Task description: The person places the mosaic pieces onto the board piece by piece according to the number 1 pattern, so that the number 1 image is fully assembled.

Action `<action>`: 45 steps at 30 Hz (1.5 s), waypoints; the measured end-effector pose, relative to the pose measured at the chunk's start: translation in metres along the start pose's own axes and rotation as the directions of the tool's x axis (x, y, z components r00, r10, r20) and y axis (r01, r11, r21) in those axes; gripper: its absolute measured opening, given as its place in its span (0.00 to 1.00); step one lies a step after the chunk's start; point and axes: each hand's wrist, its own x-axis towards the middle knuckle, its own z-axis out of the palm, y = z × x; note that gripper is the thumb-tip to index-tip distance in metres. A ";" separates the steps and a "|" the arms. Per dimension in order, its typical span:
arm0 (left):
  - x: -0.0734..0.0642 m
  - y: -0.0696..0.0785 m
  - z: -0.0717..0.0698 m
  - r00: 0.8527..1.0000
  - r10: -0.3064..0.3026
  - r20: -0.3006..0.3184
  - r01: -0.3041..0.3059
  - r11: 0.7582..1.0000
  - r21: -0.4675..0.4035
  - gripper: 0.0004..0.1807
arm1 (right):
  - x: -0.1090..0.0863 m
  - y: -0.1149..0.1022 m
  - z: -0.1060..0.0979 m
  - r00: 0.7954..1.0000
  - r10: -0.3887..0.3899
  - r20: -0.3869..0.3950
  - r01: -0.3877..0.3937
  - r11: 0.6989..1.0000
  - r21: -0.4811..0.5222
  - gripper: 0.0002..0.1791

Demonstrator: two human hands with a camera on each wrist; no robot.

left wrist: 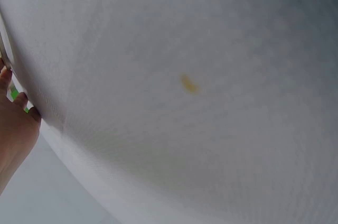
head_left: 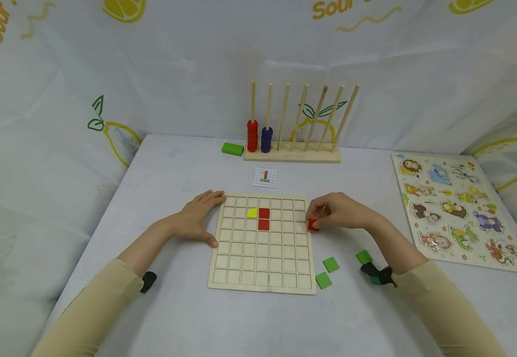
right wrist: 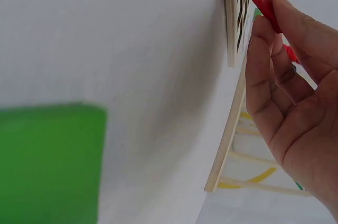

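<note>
A wooden grid board (head_left: 238,250) lies in the middle of the table. Set in its upper cells are a yellow quarter-round tile (head_left: 252,213) and two red square tiles (head_left: 263,225), one below the other. My left hand (head_left: 196,218) rests at the board's left edge, fingers spread along its upper left corner and thumb lower down. At the right edge, my right hand (head_left: 340,210) pinches a red square tile (right wrist: 265,1) between thumb and fingers. In the left wrist view only part of the left hand (left wrist: 18,129) shows, at the far left.
Several green tiles (head_left: 331,264) lie right of the board, one by the right wrist. Behind the board are a small pattern card (head_left: 265,177), a peg rack (head_left: 291,155) with red and blue beads, and a green block (head_left: 233,148). An animal puzzle board (head_left: 459,213) lies at the right.
</note>
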 end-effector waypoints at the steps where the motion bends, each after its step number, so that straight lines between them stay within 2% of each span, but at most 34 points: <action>1: 0.000 0.000 0.000 1.000 0.000 0.001 0.000 1.000 0.002 0.69 | 0.001 -0.002 0.001 1.000 -0.008 -0.001 0.008 1.000 0.003 0.08; 24: 0.001 0.001 -0.001 1.000 0.009 -0.001 -0.009 1.000 0.002 0.69 | 0.036 -0.050 0.020 0.994 -0.108 0.012 0.108 0.994 0.033 0.08; 35: 0.000 0.001 -0.002 1.000 0.006 -0.002 -0.006 1.000 0.010 0.68 | 0.049 -0.063 0.029 0.988 -0.149 0.028 0.149 0.989 0.001 0.09; 45: 0.000 0.001 -0.001 1.000 -0.001 0.002 0.001 1.000 0.006 0.69 | 0.059 -0.071 0.043 0.989 -0.146 0.035 0.146 0.989 -0.009 0.09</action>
